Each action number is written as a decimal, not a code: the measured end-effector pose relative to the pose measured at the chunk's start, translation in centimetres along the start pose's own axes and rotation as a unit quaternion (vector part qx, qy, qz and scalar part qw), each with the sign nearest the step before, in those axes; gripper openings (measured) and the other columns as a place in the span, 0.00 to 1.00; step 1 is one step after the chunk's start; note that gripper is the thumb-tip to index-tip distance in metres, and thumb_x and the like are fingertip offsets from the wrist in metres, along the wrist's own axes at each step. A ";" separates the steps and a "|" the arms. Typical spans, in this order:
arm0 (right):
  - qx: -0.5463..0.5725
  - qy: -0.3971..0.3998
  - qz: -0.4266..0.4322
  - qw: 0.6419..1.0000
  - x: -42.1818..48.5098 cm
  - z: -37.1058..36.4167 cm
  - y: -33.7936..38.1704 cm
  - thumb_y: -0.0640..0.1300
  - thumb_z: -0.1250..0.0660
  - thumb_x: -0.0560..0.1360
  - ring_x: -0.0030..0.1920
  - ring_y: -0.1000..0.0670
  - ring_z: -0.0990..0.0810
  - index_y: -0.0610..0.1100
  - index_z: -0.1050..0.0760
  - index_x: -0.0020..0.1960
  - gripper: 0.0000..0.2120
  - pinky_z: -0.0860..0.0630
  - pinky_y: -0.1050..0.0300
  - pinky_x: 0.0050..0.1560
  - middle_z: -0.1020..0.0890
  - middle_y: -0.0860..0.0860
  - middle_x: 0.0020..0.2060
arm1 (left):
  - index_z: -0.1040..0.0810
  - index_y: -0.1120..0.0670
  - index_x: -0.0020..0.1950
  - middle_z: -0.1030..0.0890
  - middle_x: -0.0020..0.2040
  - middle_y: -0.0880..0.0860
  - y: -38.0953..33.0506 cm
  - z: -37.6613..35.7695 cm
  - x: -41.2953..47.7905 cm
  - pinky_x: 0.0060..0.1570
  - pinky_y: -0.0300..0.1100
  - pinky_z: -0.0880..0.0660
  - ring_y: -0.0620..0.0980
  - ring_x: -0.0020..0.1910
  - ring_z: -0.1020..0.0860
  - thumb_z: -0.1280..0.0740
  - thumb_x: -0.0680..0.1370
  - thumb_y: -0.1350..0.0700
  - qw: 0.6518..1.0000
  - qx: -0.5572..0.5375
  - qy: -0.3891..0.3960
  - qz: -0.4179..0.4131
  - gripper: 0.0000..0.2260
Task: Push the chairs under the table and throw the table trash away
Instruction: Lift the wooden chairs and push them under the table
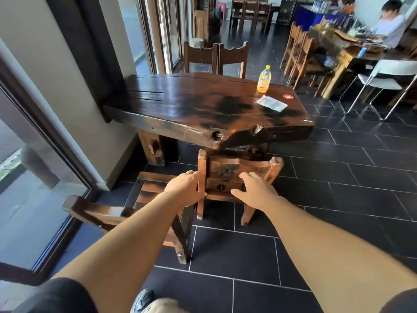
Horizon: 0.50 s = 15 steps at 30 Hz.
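A dark wooden table (180, 105) stands against the window wall. A wooden chair (228, 169) sits at its near end, seat partly under the top. My left hand (186, 188) grips the left post of its backrest. My right hand (255, 190) lies flat against the lower back rail, fingers spread. A second chair (149, 195) stands left of it, turned away from the table. On the far right of the tabletop stand an orange drink bottle (263, 80) with a yellow cap and a clear plastic wrapper (272, 103).
Two more wooden chairs (216, 56) are at the table's far side. A folding white chair (383, 80) and another dining table with a seated person (390, 21) are at the right. Glass doors (29, 177) run along the left. Dark tiled floor (338, 177) spreads to the right.
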State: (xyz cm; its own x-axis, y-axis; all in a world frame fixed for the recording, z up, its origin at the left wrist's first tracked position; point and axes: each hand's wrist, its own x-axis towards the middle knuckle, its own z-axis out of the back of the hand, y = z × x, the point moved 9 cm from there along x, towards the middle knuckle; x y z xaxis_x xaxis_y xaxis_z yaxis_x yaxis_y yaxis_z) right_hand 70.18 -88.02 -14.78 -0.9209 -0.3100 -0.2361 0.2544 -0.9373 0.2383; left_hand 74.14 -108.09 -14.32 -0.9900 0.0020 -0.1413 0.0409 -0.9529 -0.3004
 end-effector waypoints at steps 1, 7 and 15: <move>0.005 -0.002 -0.002 1.000 0.4 -0.3 1.1 0.64 0.39 0.78 0.65 0.43 0.24 0.50 0.38 0.76 0.31 0.22 0.44 0.59 0.30 0.48 0.71 | 0.30 0.52 0.69 0.24 0.65 0.52 1.4 0.0 0.1 0.55 0.52 0.22 0.55 0.60 0.22 0.30 0.75 0.45 1.000 -0.001 0.001 0.001 0.25; 0.022 0.013 -0.018 1.000 3.4 -3.9 9.8 0.62 0.36 0.78 0.71 0.43 0.29 0.50 0.38 0.77 0.32 0.25 0.45 0.63 0.32 0.48 0.74 | 0.30 0.50 0.71 0.25 0.67 0.50 11.0 0.9 0.8 0.56 0.51 0.23 0.54 0.61 0.24 0.33 0.74 0.45 0.999 0.004 0.036 0.004 0.26; 0.047 0.024 -0.029 0.998 6.5 -8.2 23.6 0.61 0.37 0.78 0.67 0.43 0.27 0.48 0.34 0.73 0.28 0.25 0.46 0.62 0.28 0.48 0.68 | 0.37 0.47 0.76 0.29 0.72 0.49 24.5 4.1 0.3 0.62 0.51 0.26 0.53 0.68 0.28 0.33 0.72 0.38 0.997 0.030 0.067 -0.028 0.35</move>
State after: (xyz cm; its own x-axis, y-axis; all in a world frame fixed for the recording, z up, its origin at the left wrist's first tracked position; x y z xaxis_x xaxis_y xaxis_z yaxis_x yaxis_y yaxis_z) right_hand 72.61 -113.46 -18.41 -0.9177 -0.2656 -0.2954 0.1712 -0.9355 0.3091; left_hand 74.27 -132.68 -17.86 -0.9635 0.0925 -0.2513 -0.0263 -0.9666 -0.2551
